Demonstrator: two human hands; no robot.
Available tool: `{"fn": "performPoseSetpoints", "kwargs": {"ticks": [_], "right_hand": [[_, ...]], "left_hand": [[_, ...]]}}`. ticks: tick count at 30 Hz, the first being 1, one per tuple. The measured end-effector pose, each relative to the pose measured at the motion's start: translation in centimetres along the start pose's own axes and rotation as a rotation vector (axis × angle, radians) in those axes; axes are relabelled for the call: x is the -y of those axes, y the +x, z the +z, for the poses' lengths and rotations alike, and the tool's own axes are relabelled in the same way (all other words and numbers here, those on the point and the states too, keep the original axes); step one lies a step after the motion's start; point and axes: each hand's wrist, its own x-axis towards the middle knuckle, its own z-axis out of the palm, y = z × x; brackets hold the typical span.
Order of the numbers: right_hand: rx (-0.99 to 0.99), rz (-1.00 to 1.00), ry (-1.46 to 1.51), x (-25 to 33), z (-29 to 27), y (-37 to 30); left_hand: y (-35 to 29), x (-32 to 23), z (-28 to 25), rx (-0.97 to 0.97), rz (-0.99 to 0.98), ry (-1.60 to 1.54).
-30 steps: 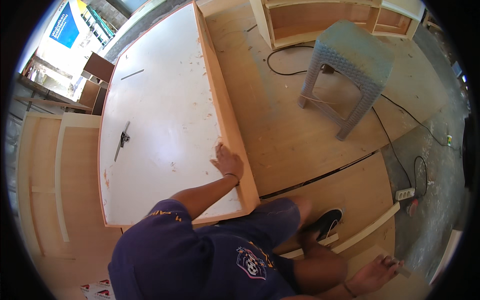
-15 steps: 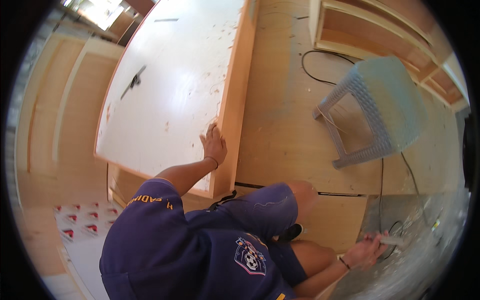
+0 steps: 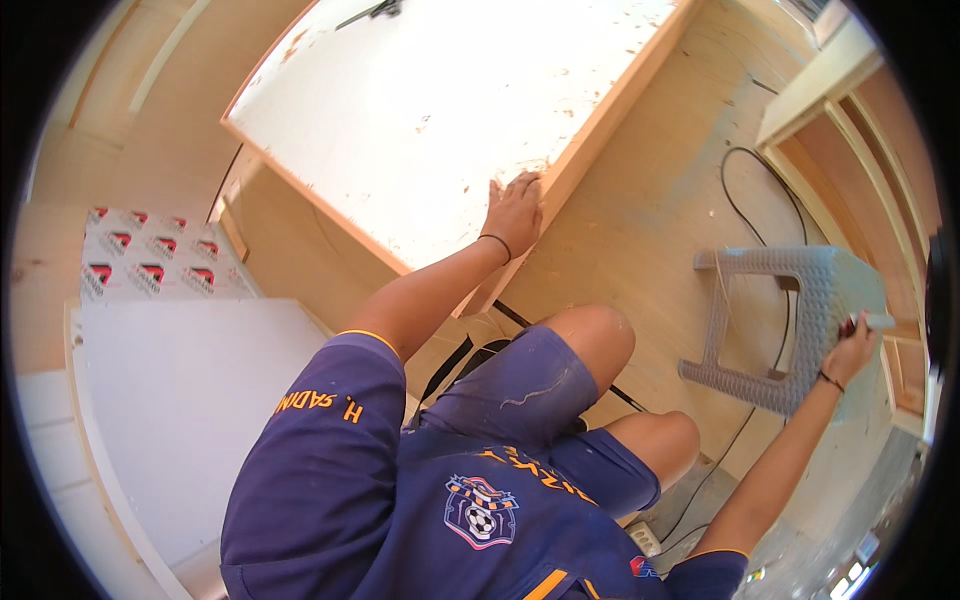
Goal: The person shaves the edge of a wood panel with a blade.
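My left hand [image 3: 514, 212] lies with its fingers stretched over the near right corner area of a large white-topped panel [image 3: 370, 150] with an orange-brown wooden edge. Its fingertips touch the panel's rim, among scattered shavings. Stretched out to the right, my right hand [image 3: 850, 352] is closed round a short, pale, stick-like tool [image 3: 876, 321]; its exact kind is too small to make out. Just behind that hand is a grey-blue plastic stool [image 3: 760, 395], tipped on its side with a woven pattern on its legs.
A dark square-like tool [image 3: 372, 12] lies on the panel's far end. Wooden shelf frames [image 3: 850, 130] stand at right. A black cable [image 3: 728, 180] curls across the floor. At left lie a white board [image 3: 170, 390] and a printed sheet [image 3: 150, 255]. A power socket strip [image 3: 643, 538] sits near my knee.
My right hand, still holding the pale tool, has risen from the lower right to the stool. The view has turned, and my left hand stays on the panel's edge.
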Motion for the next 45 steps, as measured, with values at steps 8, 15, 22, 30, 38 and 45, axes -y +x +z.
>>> {"fn": "performPoseSetpoints", "kwargs": {"ticks": [8, 15, 22, 30, 38, 45], "right_hand": [[0.052, -0.087, -0.176, -0.1, -1.1, 0.0], [0.05, -0.12, -0.231, -0.1, -0.2, 1.7], [0.094, -0.113, -0.225, -0.7, 0.4, 1.6], [0.079, -0.3, -0.583, 1.5, 2.8, -1.5], [0.033, -0.233, -0.404, 0.8, 1.3, 0.3], [0.085, -0.232, -0.335, -0.1, 1.2, 1.4]], "left_hand": [[0.1, -0.4, -0.6, -0.024, -0.006, -0.063], [0.4, -0.9, -0.8, 0.041, -0.066, -0.011], [-4.6, -0.8, -3.3, 0.309, -0.258, -0.008], [-18.2, -5.0, -4.3, 0.252, -0.61, 0.424], [-19.9, -10.3, -7.5, 0.467, 0.266, 0.424], [-17.9, -1.0, -5.4, -0.003, -0.307, 0.185]]}}
